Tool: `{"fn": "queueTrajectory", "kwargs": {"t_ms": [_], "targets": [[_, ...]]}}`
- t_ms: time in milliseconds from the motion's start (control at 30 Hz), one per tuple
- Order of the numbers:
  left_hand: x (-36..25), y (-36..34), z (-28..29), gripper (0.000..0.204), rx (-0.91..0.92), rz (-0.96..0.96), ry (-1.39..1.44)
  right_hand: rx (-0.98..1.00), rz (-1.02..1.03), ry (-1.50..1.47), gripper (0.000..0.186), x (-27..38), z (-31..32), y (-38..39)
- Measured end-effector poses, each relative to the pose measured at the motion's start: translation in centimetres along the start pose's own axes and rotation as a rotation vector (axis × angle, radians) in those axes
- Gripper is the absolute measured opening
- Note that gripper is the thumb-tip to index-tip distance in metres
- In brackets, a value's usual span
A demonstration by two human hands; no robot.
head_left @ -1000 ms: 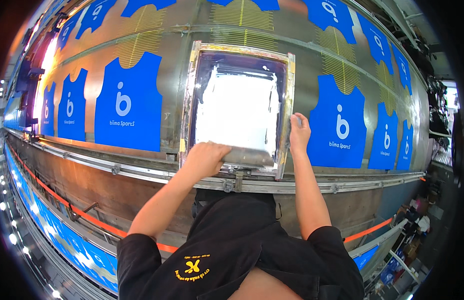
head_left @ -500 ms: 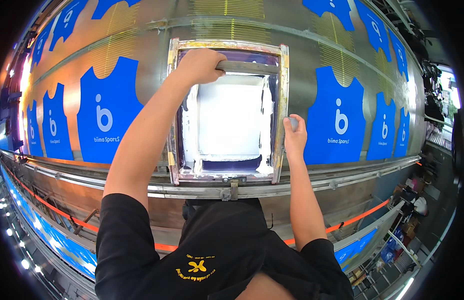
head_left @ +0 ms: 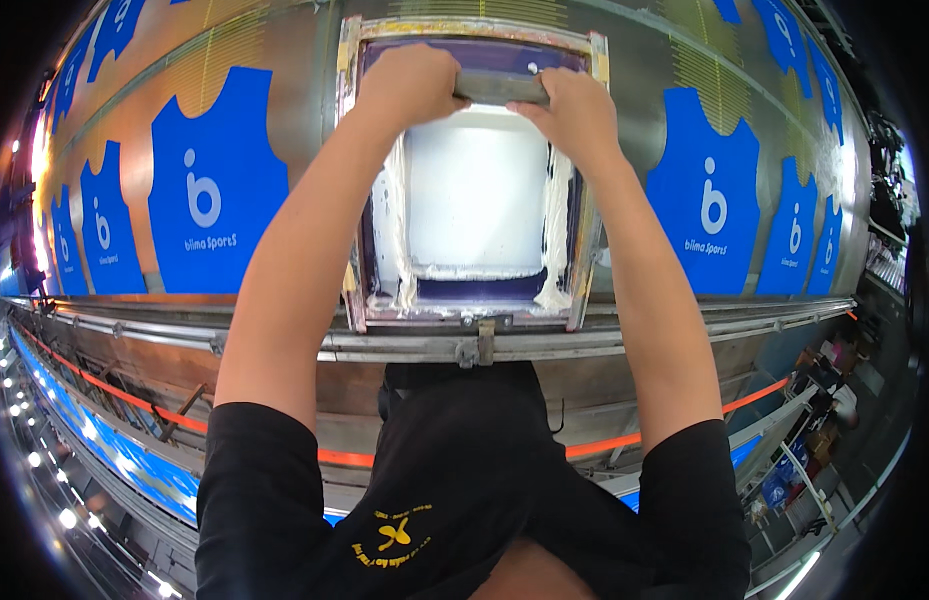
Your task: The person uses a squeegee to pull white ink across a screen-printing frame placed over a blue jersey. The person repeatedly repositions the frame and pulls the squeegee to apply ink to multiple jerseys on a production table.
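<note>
A screen printing frame (head_left: 596,60) lies on the long metal table in front of me, its mesh smeared with white ink (head_left: 474,195). Across its far part is a squeegee (head_left: 499,88) with a grey bar. My left hand (head_left: 414,85) is closed round the squeegee's left end, and my right hand (head_left: 576,105) grips the right end, thumb on the near side. Both forearms reach over the frame's sides. Thick white ink is heaped along the mesh's left and right edges. The squeegee's lower edge is hidden behind my hands and its bar.
Blue jersey pieces with white prints lie on both sides, the nearest being a left piece (head_left: 209,190) and a right piece (head_left: 706,190). A metal rail (head_left: 544,345) runs along the table's near edge. An orange strip (head_left: 594,450) stretches behind me.
My right hand has left the frame's right side and taken hold of the squeegee's right end. The left hand keeps its grip. The whole view has shifted slightly.
</note>
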State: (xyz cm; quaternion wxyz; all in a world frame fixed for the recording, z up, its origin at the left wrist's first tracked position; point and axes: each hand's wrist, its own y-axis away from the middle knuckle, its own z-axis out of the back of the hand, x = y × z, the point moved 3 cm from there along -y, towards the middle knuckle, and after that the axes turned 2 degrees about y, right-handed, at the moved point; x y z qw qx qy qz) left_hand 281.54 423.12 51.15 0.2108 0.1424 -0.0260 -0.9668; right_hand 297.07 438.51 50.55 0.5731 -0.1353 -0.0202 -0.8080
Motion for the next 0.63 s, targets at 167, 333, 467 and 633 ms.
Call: {"fn": "queueTrajectory", "kwargs": {"t_ms": [167,333,467,633], "targets": [[-5.0,12.2,-4.8,0.028,0.16,0.126,0.019,-0.113,0.105,-0.13,0.034,4.0,-0.9,13.7],[-9.9,22.5,-7.1,0.031,0.001,0.041,0.11,-0.105,0.063,-0.187,0.04,7.8,-0.4,24.3],[-12.8,27.5,-8.2,0.053,-0.121,0.003,0.119,-0.053,0.085,-0.246,0.045,8.8,-0.2,28.4],[-13.9,30.8,-8.8,0.068,0.05,0.009,0.147,0.134,0.119,-0.318,0.055,9.0,2.0,31.1]]}}
